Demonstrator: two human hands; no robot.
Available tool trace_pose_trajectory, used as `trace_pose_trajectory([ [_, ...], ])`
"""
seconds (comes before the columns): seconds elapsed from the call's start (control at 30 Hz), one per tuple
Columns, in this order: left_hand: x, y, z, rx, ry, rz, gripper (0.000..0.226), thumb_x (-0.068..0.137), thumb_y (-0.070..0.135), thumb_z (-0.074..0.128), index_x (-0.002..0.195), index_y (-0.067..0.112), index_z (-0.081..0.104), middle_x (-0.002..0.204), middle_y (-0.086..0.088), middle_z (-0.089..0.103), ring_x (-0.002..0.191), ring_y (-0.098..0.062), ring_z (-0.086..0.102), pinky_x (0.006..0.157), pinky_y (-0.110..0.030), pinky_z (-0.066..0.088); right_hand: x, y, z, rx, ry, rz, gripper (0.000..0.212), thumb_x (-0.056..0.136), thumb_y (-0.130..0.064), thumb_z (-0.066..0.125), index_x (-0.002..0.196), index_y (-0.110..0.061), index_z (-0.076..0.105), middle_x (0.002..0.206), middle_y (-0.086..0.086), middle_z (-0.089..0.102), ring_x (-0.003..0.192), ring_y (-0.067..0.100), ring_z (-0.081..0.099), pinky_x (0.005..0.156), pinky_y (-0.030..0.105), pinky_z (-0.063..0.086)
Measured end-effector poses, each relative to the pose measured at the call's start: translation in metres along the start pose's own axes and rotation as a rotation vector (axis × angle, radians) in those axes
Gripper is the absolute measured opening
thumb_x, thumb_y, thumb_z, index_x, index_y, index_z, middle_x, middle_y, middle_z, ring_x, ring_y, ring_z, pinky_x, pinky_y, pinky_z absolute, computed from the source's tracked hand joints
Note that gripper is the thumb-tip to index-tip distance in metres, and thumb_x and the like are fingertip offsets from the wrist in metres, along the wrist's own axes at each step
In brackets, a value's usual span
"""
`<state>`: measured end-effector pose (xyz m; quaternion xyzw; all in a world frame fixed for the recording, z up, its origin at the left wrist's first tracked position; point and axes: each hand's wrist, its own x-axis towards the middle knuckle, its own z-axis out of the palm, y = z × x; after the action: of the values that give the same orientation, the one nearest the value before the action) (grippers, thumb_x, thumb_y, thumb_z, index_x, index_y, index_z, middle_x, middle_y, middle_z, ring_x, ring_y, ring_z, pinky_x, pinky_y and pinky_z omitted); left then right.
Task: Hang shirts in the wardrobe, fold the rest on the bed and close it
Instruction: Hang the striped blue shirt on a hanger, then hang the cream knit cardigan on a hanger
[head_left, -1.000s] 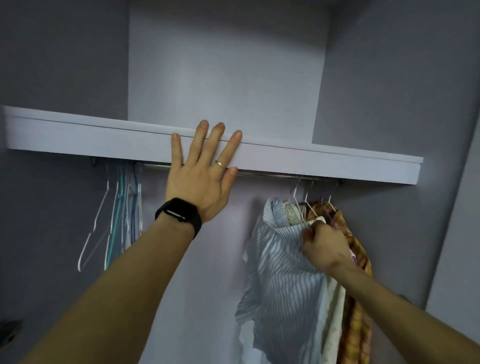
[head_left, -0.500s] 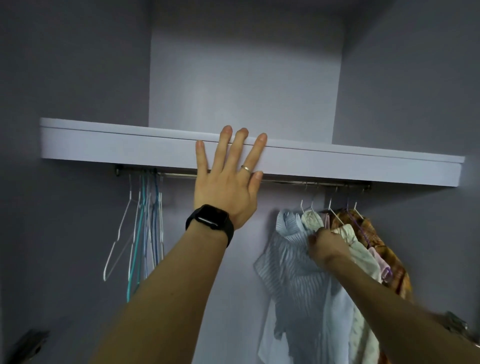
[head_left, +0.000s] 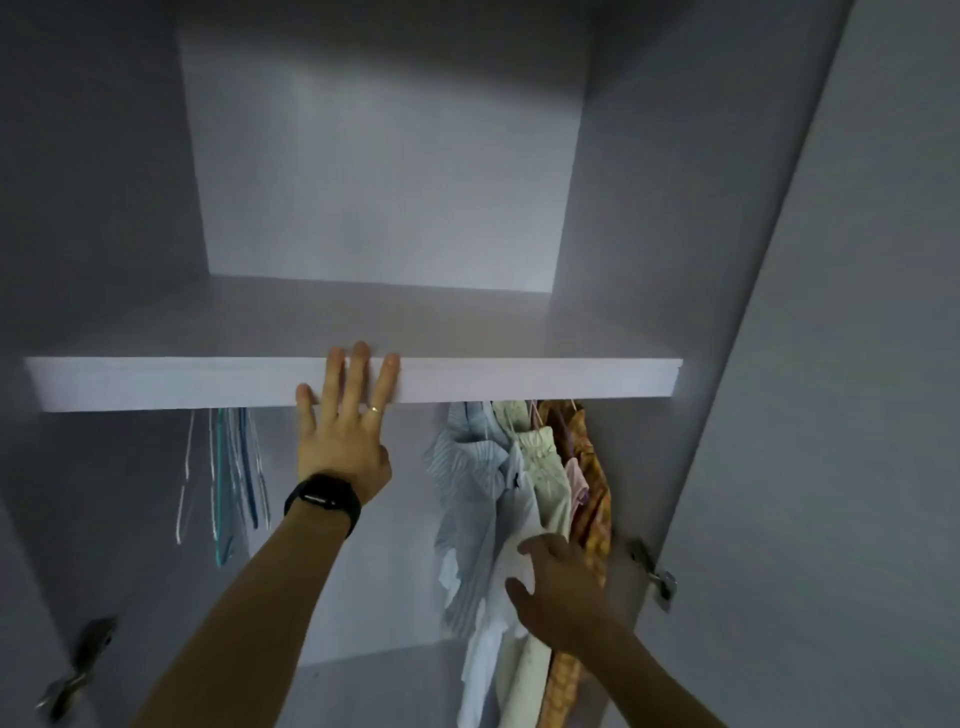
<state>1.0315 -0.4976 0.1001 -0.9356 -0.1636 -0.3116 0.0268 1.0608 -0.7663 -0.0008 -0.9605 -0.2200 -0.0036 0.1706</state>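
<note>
L hand (head_left: 345, 441) flat, fingers spread on shelf (head_left: 156, 384) edge; R hand (head_left: 561, 597) spread against hung shirts (head_left: 467, 493).

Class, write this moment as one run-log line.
left hand: flat against white wardrobe shelf | right hand: open, at hanging pale-blue striped shirt

The left grip (head_left: 345, 441), a bare hand with a black watch (head_left: 322, 501) on the wrist, lies flat with straight fingers on the front edge of the wardrobe shelf (head_left: 519, 382). Below the shelf, empty hangers (head_left: 228, 478) hang on the left and a striped blue shirt (head_left: 467, 499), a cream shirt (head_left: 545, 467) and an orange shirt (head_left: 595, 483) hang on the right. The right grip (head_left: 558, 592), fingers loosely spread, is at the shirts' lower cloth; whether it touches them cannot be told.
</note>
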Motion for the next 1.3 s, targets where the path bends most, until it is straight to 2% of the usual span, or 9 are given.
trace_pose_trajectory([
  [0.1, -0.018, 0.016, -0.021, -0.111, -0.142, -0.033, 0.1, 0.087, 0.023, 0.057, 0.157, 0.032, -0.015, 0.163, -0.004, -0.026, 0.151, -0.03, -0.02, 0.12, -0.061, -0.004, -0.069, 0.008, -0.035, 0.001, 0.108, -0.024, 0.048, 0.098, -0.042, 0.055, 0.14, -0.02, 0.05, 0.147, 0.001, 0.045, 0.137, 0.026, 0.04, 0.11, 0.032, 0.036],
  [0.23, -0.082, 0.057, -0.028, -0.266, -0.329, 0.054, 0.08, 0.095, 0.034, 0.052, 0.16, 0.03, 0.006, 0.167, -0.003, -0.011, 0.153, -0.028, -0.008, 0.12, -0.061, -0.002, -0.164, 0.022, -0.061, 0.052, 0.275, 0.039, 0.04, 0.094, -0.029, 0.066, 0.131, -0.014, 0.061, 0.142, 0.007, 0.053, 0.127, 0.035, 0.048, 0.103, 0.04, 0.043],
  [0.47, -0.245, 0.171, -0.024, -0.578, -0.467, 0.473, 0.062, 0.092, 0.028, 0.061, 0.15, 0.022, 0.041, 0.16, -0.006, 0.031, 0.148, -0.029, 0.023, 0.114, -0.059, 0.023, -0.323, 0.062, -0.047, 0.041, 0.416, 0.318, 0.038, 0.097, -0.035, 0.062, 0.134, -0.027, 0.06, 0.145, -0.003, 0.054, 0.133, 0.023, 0.045, 0.106, 0.032, 0.041],
  [0.57, -0.313, 0.223, -0.03, -0.674, -0.561, 0.715, 0.061, 0.093, 0.027, 0.061, 0.15, 0.02, 0.042, 0.159, -0.005, 0.033, 0.147, -0.028, 0.029, 0.115, -0.053, 0.028, -0.395, 0.079, -0.033, 0.064, 0.436, 0.523, 0.036, 0.097, -0.036, 0.062, 0.132, -0.028, 0.061, 0.142, -0.002, 0.056, 0.126, 0.023, 0.05, 0.102, 0.027, 0.036],
  [0.73, -0.419, 0.31, -0.055, -0.721, -0.78, 1.068, 0.062, 0.097, 0.033, 0.052, 0.155, 0.03, 0.029, 0.164, 0.005, 0.021, 0.15, -0.015, 0.018, 0.122, -0.047, 0.015, -0.53, 0.104, -0.002, 0.113, 0.532, 0.907, 0.033, 0.094, -0.029, 0.066, 0.126, -0.022, 0.066, 0.131, 0.0, 0.063, 0.117, 0.029, 0.059, 0.102, 0.039, 0.045],
  [0.9, -0.497, 0.38, -0.082, -0.727, -0.887, 1.376, 0.062, 0.097, 0.032, 0.049, 0.156, 0.031, 0.027, 0.163, 0.004, 0.019, 0.147, -0.018, 0.025, 0.118, -0.043, 0.021, -0.636, 0.106, 0.02, 0.092, 0.681, 1.226, 0.03, 0.088, -0.018, 0.073, 0.118, -0.019, 0.07, 0.121, 0.0, 0.069, 0.107, 0.018, 0.057, 0.096, 0.031, 0.041],
  [1.03, -0.576, 0.429, -0.1, -0.721, -1.029, 1.586, 0.062, 0.095, 0.027, 0.052, 0.154, 0.03, 0.033, 0.162, 0.004, 0.021, 0.147, -0.018, 0.025, 0.119, -0.043, 0.02, -0.717, 0.096, 0.046, 0.062, 0.75, 1.498, 0.027, 0.086, -0.016, 0.078, 0.111, -0.011, 0.072, 0.111, 0.004, 0.073, 0.104, 0.026, 0.063, 0.092, 0.032, 0.042],
  [1.17, -0.637, 0.465, -0.113, -0.637, -0.98, 1.829, 0.062, 0.092, 0.031, 0.051, 0.151, 0.031, 0.034, 0.158, 0.002, 0.028, 0.141, -0.021, 0.032, 0.115, -0.039, 0.026, -0.776, 0.084, 0.077, 0.246, 0.702, 1.77, 0.037, 0.093, -0.031, 0.068, 0.129, -0.022, 0.064, 0.133, 0.0, 0.063, 0.121, 0.029, 0.053, 0.103, 0.034, 0.038],
  [1.3, -0.683, 0.501, -0.132, -0.566, -0.958, 1.985, 0.061, 0.094, 0.034, 0.047, 0.153, 0.031, 0.032, 0.159, 0.0, 0.027, 0.144, -0.021, 0.028, 0.117, -0.042, 0.026, -0.815, 0.076, 0.091, 0.31, 0.76, 1.923, 0.037, 0.092, -0.033, 0.067, 0.128, -0.025, 0.063, 0.133, -0.001, 0.063, 0.121, 0.029, 0.053, 0.104, 0.033, 0.037],
])
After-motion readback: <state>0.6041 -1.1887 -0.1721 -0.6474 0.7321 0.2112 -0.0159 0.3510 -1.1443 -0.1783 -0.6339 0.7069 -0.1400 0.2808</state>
